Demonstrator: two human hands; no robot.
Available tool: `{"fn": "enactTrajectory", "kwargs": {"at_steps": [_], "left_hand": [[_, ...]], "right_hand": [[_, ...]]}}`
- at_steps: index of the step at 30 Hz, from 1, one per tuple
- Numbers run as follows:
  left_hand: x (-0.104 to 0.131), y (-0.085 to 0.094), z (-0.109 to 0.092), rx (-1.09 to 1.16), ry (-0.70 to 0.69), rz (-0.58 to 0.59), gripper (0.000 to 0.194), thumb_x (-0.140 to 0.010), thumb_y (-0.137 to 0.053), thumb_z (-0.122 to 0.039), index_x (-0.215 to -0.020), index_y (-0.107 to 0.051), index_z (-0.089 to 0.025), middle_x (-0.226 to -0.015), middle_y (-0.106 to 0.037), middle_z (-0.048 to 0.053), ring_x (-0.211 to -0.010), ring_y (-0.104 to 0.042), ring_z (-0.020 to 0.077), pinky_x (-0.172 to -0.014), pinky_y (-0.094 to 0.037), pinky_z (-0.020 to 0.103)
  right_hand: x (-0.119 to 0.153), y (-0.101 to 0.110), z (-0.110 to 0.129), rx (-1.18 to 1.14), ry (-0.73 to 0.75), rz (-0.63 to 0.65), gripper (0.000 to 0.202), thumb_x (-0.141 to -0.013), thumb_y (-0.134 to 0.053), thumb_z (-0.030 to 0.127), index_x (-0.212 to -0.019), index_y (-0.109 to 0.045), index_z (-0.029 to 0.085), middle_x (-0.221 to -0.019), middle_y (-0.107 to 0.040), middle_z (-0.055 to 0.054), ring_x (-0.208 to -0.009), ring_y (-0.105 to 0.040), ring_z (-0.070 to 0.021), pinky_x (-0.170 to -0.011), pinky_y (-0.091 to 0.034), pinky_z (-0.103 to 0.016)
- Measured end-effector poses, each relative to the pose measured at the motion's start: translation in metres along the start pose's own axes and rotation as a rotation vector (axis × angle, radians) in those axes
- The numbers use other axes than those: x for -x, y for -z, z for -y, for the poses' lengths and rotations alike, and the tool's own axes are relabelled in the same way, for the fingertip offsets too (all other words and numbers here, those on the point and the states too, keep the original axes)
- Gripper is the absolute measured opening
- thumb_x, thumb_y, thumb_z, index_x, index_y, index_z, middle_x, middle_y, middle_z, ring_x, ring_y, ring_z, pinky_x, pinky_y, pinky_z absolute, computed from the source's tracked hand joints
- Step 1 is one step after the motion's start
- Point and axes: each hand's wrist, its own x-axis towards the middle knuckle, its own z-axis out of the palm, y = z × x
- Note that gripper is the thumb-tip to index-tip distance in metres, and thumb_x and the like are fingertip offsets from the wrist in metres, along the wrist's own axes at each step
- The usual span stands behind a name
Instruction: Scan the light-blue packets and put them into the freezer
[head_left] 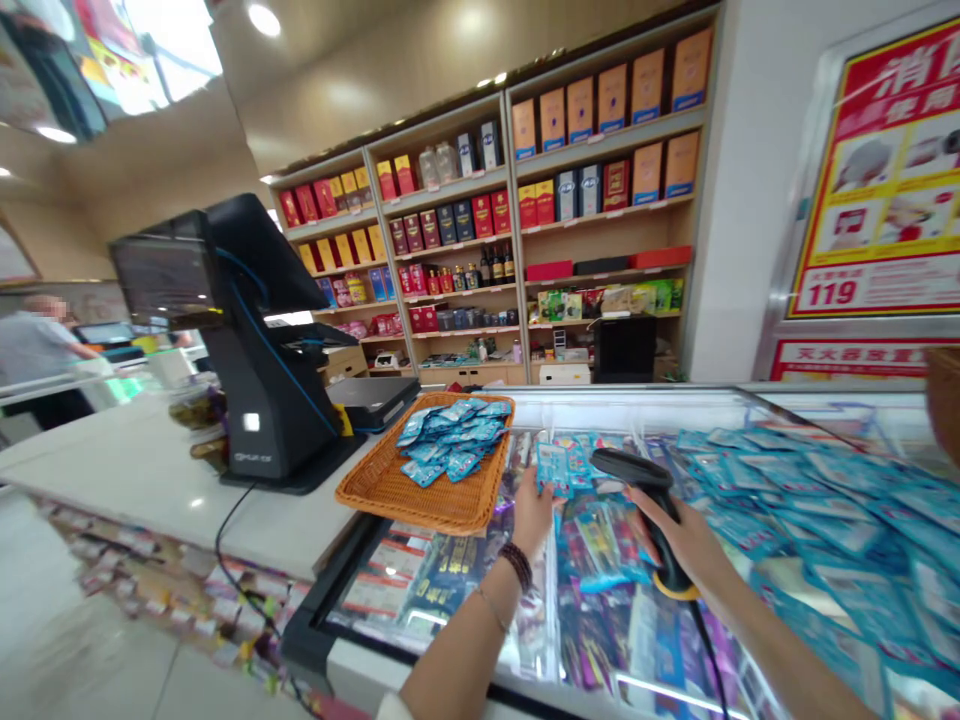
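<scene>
My left hand point(533, 508), with a beaded bracelet at its wrist, pinches a small blue packet point(553, 462) and holds it up over the glass top of a display freezer. In my right hand point(686, 535) is a black barcode scanner point(660, 510), gripped by its handle, its head pointing left toward the packet. A cable runs down from the handle. Left of my hands sits an orange wicker basket point(420, 508) with a pile of blue packets point(454, 435) in it. Many more blue packets point(817, 510) lie spread over the glass on the right.
A black checkout terminal point(255, 330) and a flat scale point(375, 400) stand on the white counter point(150, 480) at left. Under the freezer glass lie colourful packages point(600, 545). Shelves of boxes point(450, 225) line the back wall. Another person point(37, 345) is at far left.
</scene>
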Motion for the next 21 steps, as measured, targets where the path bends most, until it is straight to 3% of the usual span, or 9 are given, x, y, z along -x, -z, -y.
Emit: {"fn": "enactTrajectory", "kwargs": {"at_steps": [5, 13, 18, 21], "left_hand": [[-0.01, -0.039, 0.001, -0.128, -0.039, 0.076, 0.025, -0.077, -0.077, -0.028, -0.095, -0.061, -0.019, -0.081, -0.064, -0.001, -0.069, -0.066, 0.0139, -0.072, -0.061, 0.03], [-0.014, -0.157, -0.006, -0.065, 0.13, 0.395, 0.035, -0.074, -0.079, -0.018, -0.105, -0.062, -0.019, -0.082, -0.066, -0.002, -0.064, -0.065, 0.0126, -0.071, -0.061, 0.031], [-0.013, -0.228, -0.019, -0.077, 0.142, 0.531, 0.038, -0.074, -0.08, -0.014, -0.11, -0.067, -0.016, -0.095, -0.074, 0.007, -0.084, -0.074, 0.0211, -0.087, -0.061, 0.04], [-0.011, -0.253, -0.03, -0.149, 0.095, 0.546, 0.045, -0.075, -0.074, -0.007, -0.119, -0.069, -0.014, -0.122, -0.074, 0.016, -0.118, -0.07, 0.0293, -0.108, -0.052, 0.046]], "right_hand": [[0.005, 0.055, 0.021, 0.005, 0.002, -0.188, 0.052, -0.065, -0.082, 0.068, -0.065, -0.057, 0.022, -0.05, -0.057, 0.005, -0.032, -0.046, -0.0092, -0.033, -0.033, -0.023], [0.038, 0.149, 0.048, 0.144, 0.019, -0.458, 0.049, -0.067, -0.076, 0.067, -0.063, -0.052, 0.024, -0.047, -0.055, 0.005, -0.031, -0.046, -0.0103, -0.033, -0.033, -0.024], [0.057, 0.179, 0.054, 0.181, 0.029, -0.53, 0.048, -0.067, -0.077, 0.066, -0.064, -0.052, 0.024, -0.05, -0.057, 0.005, -0.031, -0.047, -0.0112, -0.033, -0.035, -0.026], [0.062, 0.185, 0.056, 0.173, 0.022, -0.544, 0.047, -0.067, -0.078, 0.065, -0.064, -0.052, 0.025, -0.049, -0.057, 0.005, -0.032, -0.047, -0.0119, -0.034, -0.036, -0.027]]}}
